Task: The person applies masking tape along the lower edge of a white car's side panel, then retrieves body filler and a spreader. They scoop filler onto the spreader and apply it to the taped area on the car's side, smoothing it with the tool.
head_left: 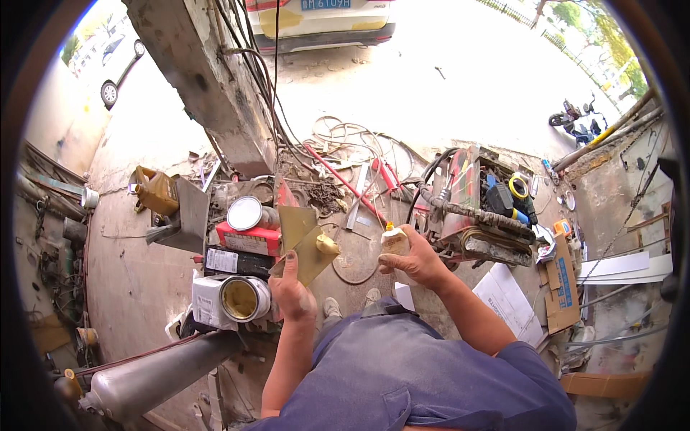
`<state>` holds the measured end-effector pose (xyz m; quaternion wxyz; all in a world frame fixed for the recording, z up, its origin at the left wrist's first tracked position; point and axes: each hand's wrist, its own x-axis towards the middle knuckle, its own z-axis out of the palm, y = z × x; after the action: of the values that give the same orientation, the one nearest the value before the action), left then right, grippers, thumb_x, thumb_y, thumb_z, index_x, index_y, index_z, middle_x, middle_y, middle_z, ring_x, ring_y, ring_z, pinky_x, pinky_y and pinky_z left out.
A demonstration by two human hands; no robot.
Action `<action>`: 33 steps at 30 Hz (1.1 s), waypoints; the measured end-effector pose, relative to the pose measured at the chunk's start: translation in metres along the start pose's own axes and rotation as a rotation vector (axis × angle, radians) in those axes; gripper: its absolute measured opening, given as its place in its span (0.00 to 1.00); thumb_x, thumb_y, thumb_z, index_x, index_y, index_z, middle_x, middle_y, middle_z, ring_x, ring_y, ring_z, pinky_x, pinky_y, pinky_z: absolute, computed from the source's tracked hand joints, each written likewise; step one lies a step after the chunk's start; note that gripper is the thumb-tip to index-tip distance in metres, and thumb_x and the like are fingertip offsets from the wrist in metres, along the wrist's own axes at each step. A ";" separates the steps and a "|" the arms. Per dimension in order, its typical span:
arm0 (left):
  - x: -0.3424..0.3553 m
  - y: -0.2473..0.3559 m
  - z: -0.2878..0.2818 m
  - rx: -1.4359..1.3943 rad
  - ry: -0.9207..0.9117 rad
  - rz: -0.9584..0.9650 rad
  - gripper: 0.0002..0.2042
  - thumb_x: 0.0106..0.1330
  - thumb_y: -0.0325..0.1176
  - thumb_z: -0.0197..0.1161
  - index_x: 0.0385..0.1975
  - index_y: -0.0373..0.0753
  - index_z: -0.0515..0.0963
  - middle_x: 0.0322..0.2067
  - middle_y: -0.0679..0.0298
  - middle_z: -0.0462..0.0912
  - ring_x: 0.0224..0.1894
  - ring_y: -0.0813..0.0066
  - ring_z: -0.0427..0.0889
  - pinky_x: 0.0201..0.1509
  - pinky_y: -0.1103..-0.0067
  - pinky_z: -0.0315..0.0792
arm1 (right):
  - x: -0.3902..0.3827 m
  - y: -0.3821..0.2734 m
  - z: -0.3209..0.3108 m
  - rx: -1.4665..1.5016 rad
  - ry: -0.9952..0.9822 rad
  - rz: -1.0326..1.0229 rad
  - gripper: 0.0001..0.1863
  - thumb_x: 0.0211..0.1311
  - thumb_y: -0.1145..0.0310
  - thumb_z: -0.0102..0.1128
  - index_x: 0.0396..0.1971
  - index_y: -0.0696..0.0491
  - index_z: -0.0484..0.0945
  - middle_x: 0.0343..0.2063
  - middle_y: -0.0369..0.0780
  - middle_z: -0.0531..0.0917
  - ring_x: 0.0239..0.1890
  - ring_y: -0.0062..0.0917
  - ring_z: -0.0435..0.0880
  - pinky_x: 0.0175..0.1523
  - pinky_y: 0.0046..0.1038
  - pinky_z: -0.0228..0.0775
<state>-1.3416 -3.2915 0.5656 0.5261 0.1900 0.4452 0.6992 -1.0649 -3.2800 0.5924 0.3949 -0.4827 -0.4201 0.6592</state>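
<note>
The right hand is wrapped around a small glue bottle, nozzle up, and the left hand pinches the lower edge of a brass-coloured plate — both out over the littered floor. To my eye the plate wants holding level and steady, and the nozzle tipped down close over it, since bottle and plate sit near each other but apart.

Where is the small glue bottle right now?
In the head view, the small glue bottle is right of centre, held in the right hand, beside the brass plate in the left hand.
</note>
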 end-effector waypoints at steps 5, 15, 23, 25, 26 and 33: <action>0.006 0.008 -0.007 -0.031 0.060 0.008 0.13 0.78 0.31 0.68 0.50 0.25 0.86 0.48 0.57 0.90 0.48 0.70 0.89 0.57 0.72 0.81 | 0.002 0.005 -0.004 -0.403 0.135 0.000 0.26 0.65 0.63 0.83 0.54 0.58 0.78 0.40 0.41 0.88 0.40 0.27 0.90 0.47 0.32 0.84; -0.001 0.006 -0.008 -0.011 0.063 -0.014 0.12 0.78 0.32 0.71 0.47 0.26 0.87 0.47 0.60 0.90 0.47 0.74 0.86 0.59 0.74 0.78 | 0.005 0.022 0.008 -1.062 0.132 -0.417 0.20 0.82 0.64 0.52 0.64 0.60 0.77 0.44 0.52 0.88 0.49 0.52 0.88 0.56 0.43 0.79; -0.006 0.000 -0.009 -0.006 -0.008 -0.034 0.12 0.80 0.32 0.68 0.48 0.26 0.87 0.48 0.60 0.90 0.48 0.74 0.86 0.59 0.75 0.78 | -0.010 -0.014 0.034 -0.743 0.003 -0.313 0.14 0.85 0.65 0.51 0.54 0.59 0.81 0.38 0.43 0.89 0.37 0.30 0.90 0.46 0.33 0.81; -0.009 -0.001 -0.009 -0.083 -0.071 -0.048 0.13 0.81 0.32 0.67 0.49 0.26 0.87 0.47 0.60 0.91 0.47 0.74 0.87 0.58 0.75 0.78 | -0.013 -0.022 0.042 -0.721 -0.019 -0.270 0.14 0.87 0.64 0.51 0.52 0.58 0.81 0.36 0.40 0.89 0.35 0.23 0.89 0.43 0.29 0.80; -0.010 0.000 -0.009 -0.022 -0.043 -0.062 0.13 0.80 0.32 0.68 0.50 0.26 0.87 0.49 0.58 0.91 0.49 0.72 0.88 0.59 0.73 0.79 | -0.014 -0.024 0.047 -0.651 -0.025 -0.278 0.14 0.88 0.62 0.51 0.51 0.57 0.81 0.35 0.38 0.87 0.34 0.21 0.87 0.42 0.27 0.79; -0.019 0.007 -0.009 0.031 -0.098 -0.063 0.14 0.80 0.33 0.68 0.53 0.27 0.86 0.52 0.57 0.91 0.52 0.68 0.90 0.62 0.70 0.81 | -0.012 -0.030 0.069 -0.304 -0.041 -0.167 0.18 0.91 0.56 0.49 0.47 0.54 0.81 0.26 0.27 0.76 0.24 0.10 0.71 0.30 0.19 0.64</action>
<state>-1.3450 -3.3127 0.5704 0.5661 0.2180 0.4352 0.6653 -1.1258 -3.2931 0.6366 0.3622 -0.4869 -0.5616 0.5625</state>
